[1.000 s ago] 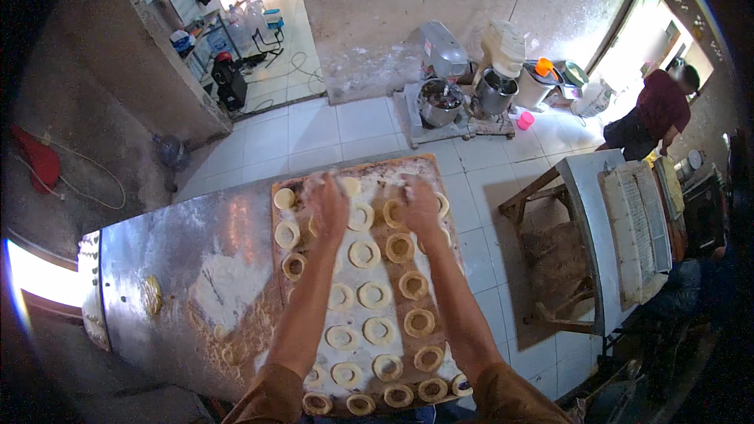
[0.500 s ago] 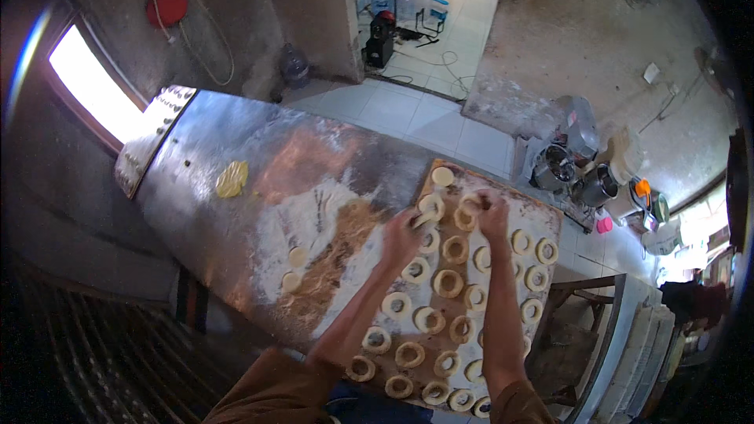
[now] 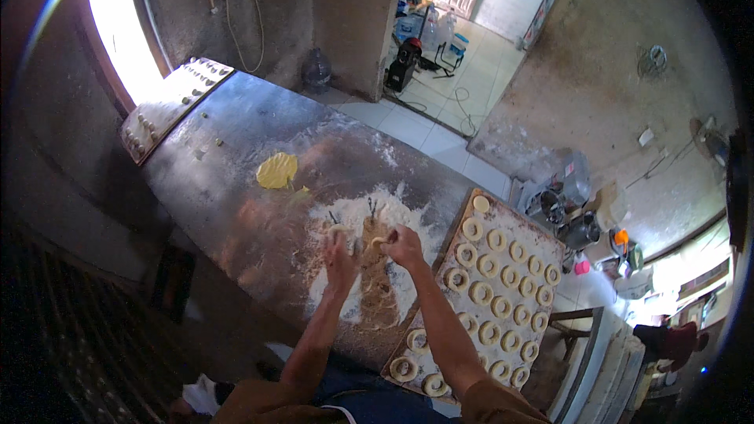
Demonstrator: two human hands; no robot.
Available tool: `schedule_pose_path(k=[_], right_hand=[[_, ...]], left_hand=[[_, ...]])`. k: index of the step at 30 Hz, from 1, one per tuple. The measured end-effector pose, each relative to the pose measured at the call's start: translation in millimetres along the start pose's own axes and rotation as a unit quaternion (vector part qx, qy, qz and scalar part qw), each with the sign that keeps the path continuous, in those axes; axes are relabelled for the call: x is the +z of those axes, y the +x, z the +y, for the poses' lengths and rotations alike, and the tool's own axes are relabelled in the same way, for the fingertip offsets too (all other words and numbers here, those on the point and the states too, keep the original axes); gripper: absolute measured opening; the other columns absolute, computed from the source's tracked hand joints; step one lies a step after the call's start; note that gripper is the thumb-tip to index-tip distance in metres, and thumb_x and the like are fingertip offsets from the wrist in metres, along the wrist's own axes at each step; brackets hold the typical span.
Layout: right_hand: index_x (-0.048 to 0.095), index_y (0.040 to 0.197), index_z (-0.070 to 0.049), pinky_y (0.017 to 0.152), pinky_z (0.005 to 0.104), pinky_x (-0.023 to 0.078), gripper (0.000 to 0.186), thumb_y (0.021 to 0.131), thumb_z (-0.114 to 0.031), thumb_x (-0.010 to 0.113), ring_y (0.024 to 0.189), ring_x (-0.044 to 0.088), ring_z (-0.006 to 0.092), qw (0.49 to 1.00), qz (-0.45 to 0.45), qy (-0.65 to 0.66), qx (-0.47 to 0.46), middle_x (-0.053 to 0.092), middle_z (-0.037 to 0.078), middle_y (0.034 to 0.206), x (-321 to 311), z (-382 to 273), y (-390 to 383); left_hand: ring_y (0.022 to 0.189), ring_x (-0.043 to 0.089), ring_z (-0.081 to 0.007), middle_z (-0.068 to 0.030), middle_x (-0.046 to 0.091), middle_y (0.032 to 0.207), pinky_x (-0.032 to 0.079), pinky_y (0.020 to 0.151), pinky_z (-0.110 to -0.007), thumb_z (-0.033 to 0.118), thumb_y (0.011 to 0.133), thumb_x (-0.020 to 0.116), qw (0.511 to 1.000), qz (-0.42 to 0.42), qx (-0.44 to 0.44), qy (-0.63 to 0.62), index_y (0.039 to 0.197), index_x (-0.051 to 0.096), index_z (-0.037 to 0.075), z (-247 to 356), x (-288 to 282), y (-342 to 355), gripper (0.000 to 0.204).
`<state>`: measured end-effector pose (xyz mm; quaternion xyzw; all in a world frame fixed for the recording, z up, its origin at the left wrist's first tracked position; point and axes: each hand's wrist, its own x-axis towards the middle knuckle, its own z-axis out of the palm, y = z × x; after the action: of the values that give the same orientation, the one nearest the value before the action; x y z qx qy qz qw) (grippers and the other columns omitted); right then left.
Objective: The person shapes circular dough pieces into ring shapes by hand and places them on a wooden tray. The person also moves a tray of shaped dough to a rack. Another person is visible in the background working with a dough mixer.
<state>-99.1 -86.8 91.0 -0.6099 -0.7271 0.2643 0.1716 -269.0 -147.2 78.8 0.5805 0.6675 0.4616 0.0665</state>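
Over the floured part of the metal table (image 3: 259, 129), both my hands are close together. My left hand (image 3: 340, 265) has its fingers closed on a pale piece of dough (image 3: 339, 228), partly hidden and blurred. My right hand (image 3: 404, 249) pinches a curved strip of dough (image 3: 378, 242) that looks like part of a ring. White flour (image 3: 408, 224) lies around them, with a brown bare streak below. To the right, a wooden board (image 3: 510, 216) carries many dough rings (image 3: 488, 265) in rows, and one whole dough disc (image 3: 481, 204) sits at its far corner.
A flattened yellow lump of dough (image 3: 277, 170) rests farther up the table. At the far left end stands a tray (image 3: 177, 102) of small pieces. Beyond the table's right side are pots (image 3: 581, 229) along the wall and a metal-edged stand (image 3: 577, 365).
Both hands have moved left, from above the board of rings to the floured table. The two dough discs that lay on the flour are no longer visible there. The view has shifted too.
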Motion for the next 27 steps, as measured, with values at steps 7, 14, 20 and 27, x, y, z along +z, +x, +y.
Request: schedule_pose_path(k=[7, 14, 20, 27], right_hand=[[0.057, 0.099, 0.002, 0.065, 0.0303, 0.051, 0.029, 0.073, 0.000, 0.069, 0.074, 0.063, 0.0162, 0.891, 0.061, 0.448, 0.029, 0.066, 0.011, 0.081, -9.0, -23.5, -51.7], [0.045, 0.123, 0.001, 0.066, 0.0298, 0.051, 0.047, 0.078, 0.000, 0.059, 0.074, 0.062, 0.0165, 0.932, 0.013, 0.361, 0.019, 0.065, 0.011, 0.086, -30.2, -58.5, -79.6], [0.052, 0.110, 0.000, 0.073, 0.0349, 0.050, 0.047, 0.093, -0.043, 0.046, 0.070, 0.062, 0.0221, 0.743, 0.073, 0.654, 0.126, 0.063, 0.009, 0.078, -32.4, -46.2, -89.8], [0.061, 0.075, -0.001, 0.051, 0.0289, 0.041, 0.060, 0.093, -0.056, 0.042, 0.051, 0.051, 0.0159, 0.744, 0.209, 0.630, 0.075, 0.057, 0.008, 0.061, -4.2, -5.2, -84.6]], left_hand=[[0.081, 0.062, -0.0161, -0.0086, 0.065, 0.100, 0.052, 0.074, -0.032, 0.017, 0.087, 0.066, 0.840, -0.235, -0.190, -0.451, 0.109, 0.063, -0.001, 8.1, 8.4, -16.9, 0.028], [0.086, 0.061, -0.0147, -0.0088, 0.063, 0.100, 0.052, 0.074, -0.030, 0.005, 0.088, 0.060, 0.650, -0.201, -0.326, -0.656, 0.129, 0.045, 0.002, 30.9, -8.0, -12.7, 0.044], [0.096, 0.057, -0.0154, -0.0087, 0.056, 0.108, 0.049, 0.081, -0.030, -0.001, 0.079, 0.061, 0.673, -0.356, -0.168, -0.626, 0.124, 0.041, 0.003, 27.7, -26.1, -22.0, 0.049], [0.079, 0.049, -0.0225, -0.0089, 0.048, 0.086, 0.040, 0.067, -0.038, 0.021, 0.084, 0.046, 0.911, -0.107, 0.018, -0.397, 0.099, 0.043, 0.000, 39.7, 34.0, -33.3, 0.026]])
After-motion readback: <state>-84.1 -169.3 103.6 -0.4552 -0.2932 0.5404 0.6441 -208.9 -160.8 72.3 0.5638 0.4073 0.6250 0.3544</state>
